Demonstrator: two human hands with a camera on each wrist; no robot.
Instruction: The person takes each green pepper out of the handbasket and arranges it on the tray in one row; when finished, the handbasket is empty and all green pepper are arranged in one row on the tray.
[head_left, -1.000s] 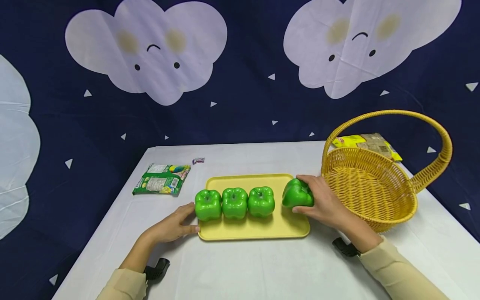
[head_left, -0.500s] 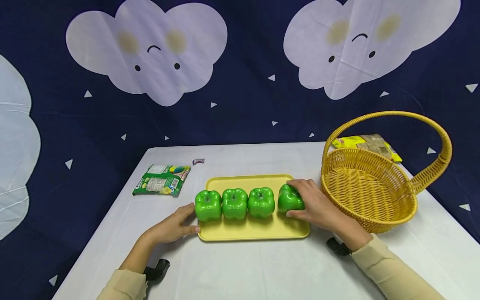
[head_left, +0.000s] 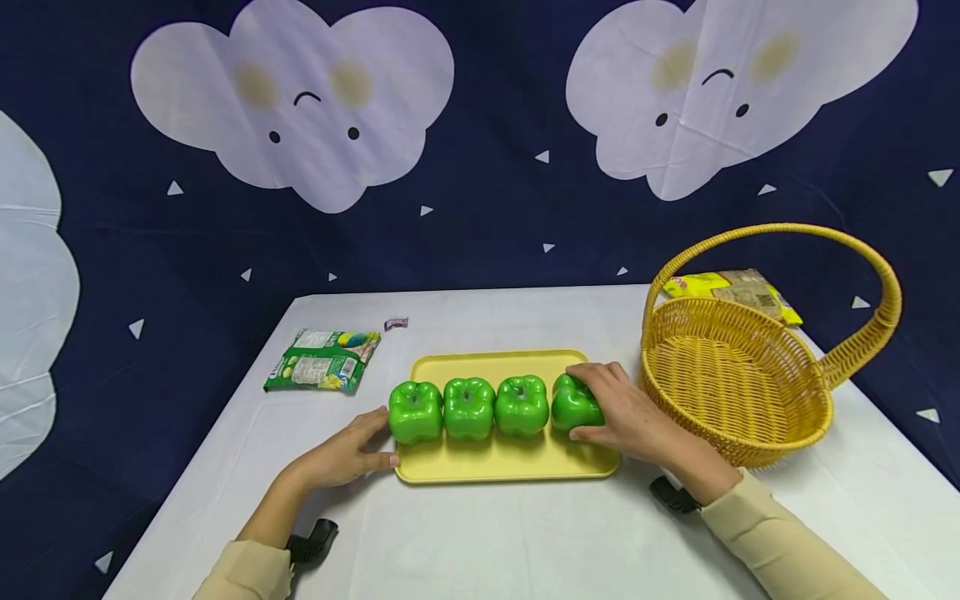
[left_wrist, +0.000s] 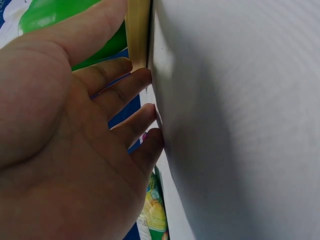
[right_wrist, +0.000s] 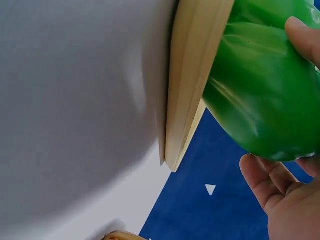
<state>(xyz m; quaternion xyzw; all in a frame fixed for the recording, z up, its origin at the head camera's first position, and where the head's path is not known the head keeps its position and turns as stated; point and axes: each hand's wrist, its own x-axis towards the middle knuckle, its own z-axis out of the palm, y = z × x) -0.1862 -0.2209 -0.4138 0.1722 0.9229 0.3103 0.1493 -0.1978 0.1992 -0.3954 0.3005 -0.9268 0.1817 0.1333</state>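
Note:
On the yellow tray [head_left: 450, 469] stand three glossy green bell peppers in a row; the leftmost bell pepper [head_left: 416, 413] is at the tray's left edge. My right hand [head_left: 622, 417] grips another green bell pepper [head_left: 573, 405] at the row's right end, its thumb on the near side and fingers on the far side. That pepper lies tilted low over the tray, close beside its neighbour [head_left: 522, 407]. My left hand [head_left: 341, 450] is at the tray's left end, thumb by the rim and fingertips near the leftmost pepper; in the left wrist view its fingers [left_wrist: 122, 95] are loosely spread.
A yellow wicker basket [head_left: 750, 442] with a tall handle stands right of the tray, close to my right forearm. Behind it lies a yellow packet [head_left: 738, 287]. A green packet [head_left: 324, 360] and a small purple wrapped candy [head_left: 396, 323] lie at the back left.
My right hand has brought its bell pepper left and down onto the tray's right part, up against the row. The left hand has stayed in place.

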